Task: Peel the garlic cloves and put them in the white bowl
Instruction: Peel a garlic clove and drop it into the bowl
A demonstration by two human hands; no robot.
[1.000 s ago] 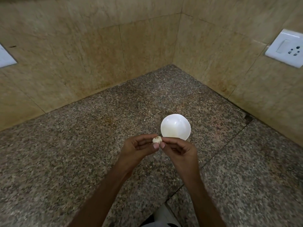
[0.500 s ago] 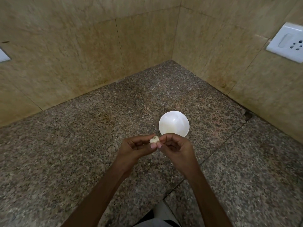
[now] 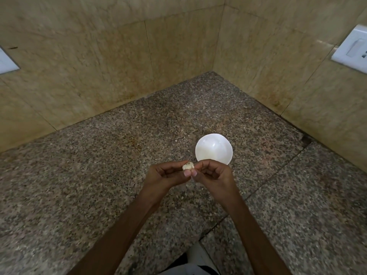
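A small whitish piece of garlic (image 3: 188, 166) with a brownish root end sits between the fingertips of both hands, just above the granite counter. My left hand (image 3: 166, 175) pinches it from the left with thumb and fingers. My right hand (image 3: 213, 175) pinches it from the right, fingers curled. Just behind the right hand stands the white bowl (image 3: 213, 149) on the counter; I see nothing inside it.
The speckled granite counter (image 3: 99, 175) fills a corner between two beige tiled walls (image 3: 119, 66). A seam in the granite (image 3: 264, 183) runs diagonally on the right. White switch plates are on the right wall (image 3: 351, 50) and the left wall (image 3: 6, 62).
The hands with the garlic have stayed together in front of the bowl, with small finger shifts. The view has moved slightly, so the bowl sits a bit further right.
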